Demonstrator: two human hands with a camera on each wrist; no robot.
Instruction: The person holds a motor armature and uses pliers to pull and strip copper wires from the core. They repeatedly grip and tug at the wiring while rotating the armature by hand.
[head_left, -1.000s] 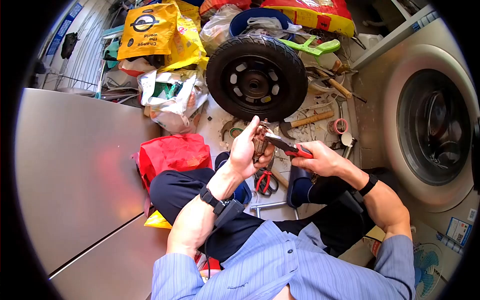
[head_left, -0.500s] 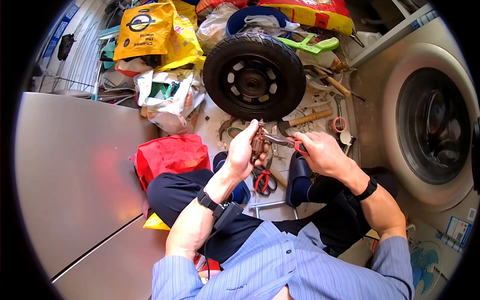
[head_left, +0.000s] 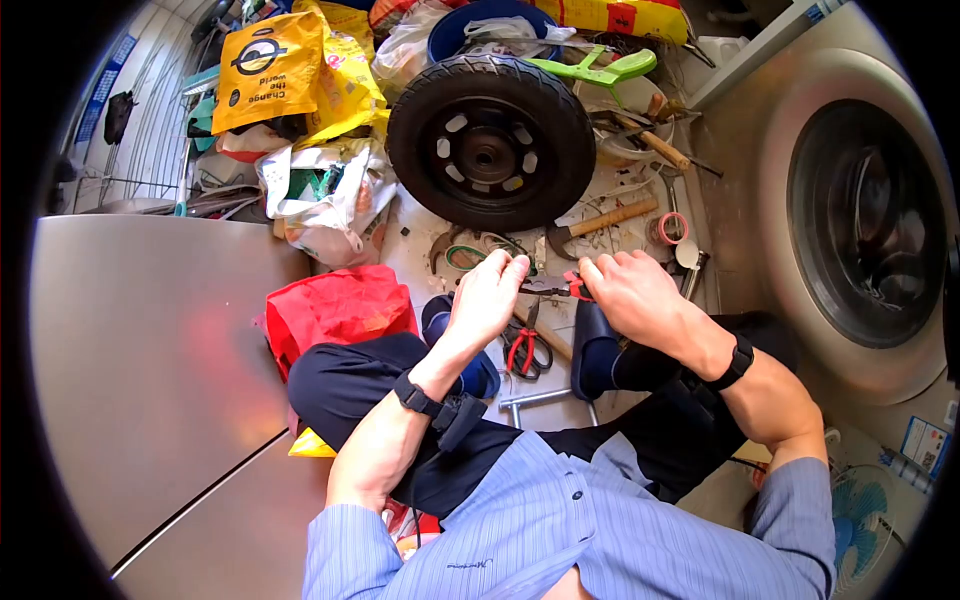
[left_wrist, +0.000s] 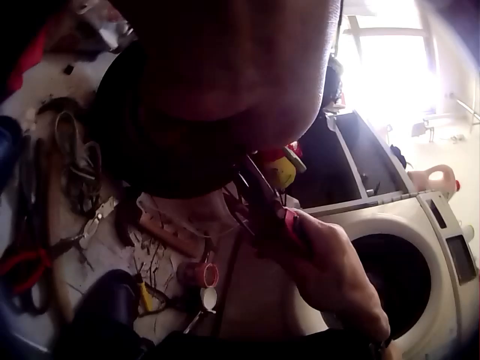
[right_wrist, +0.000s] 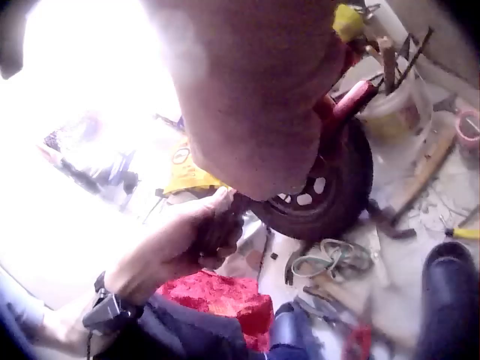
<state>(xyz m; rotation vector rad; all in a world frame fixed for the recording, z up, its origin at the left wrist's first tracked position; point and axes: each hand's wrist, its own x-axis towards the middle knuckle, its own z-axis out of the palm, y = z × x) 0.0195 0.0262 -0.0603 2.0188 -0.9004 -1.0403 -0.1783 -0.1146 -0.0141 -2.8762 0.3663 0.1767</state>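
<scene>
My left hand [head_left: 487,300] grips a motor armature [right_wrist: 216,238], a reddish-brown part that the back of the hand hides in the head view. In the right wrist view it is a dark shape among the curled fingers. My right hand [head_left: 645,300] holds pliers [head_left: 545,288] by their red handles. The pliers' dark jaws point left and reach the left hand's fingertips. In the left wrist view the pliers [left_wrist: 259,191] slant up toward the left hand, which fills the top in shadow.
Beyond the hands stands a black-tyred wheel [head_left: 490,140]. A hammer [head_left: 605,222], red-handled pliers [head_left: 525,345] and a roll of pink tape [head_left: 672,228] lie on the littered floor. The washing machine [head_left: 770,240] is at right, a red bag [head_left: 340,315] at left.
My left hand has turned over, its back now facing up and covering the armature that showed before. The right hand has turned too and moved slightly up with the pliers. The head view has shifted.
</scene>
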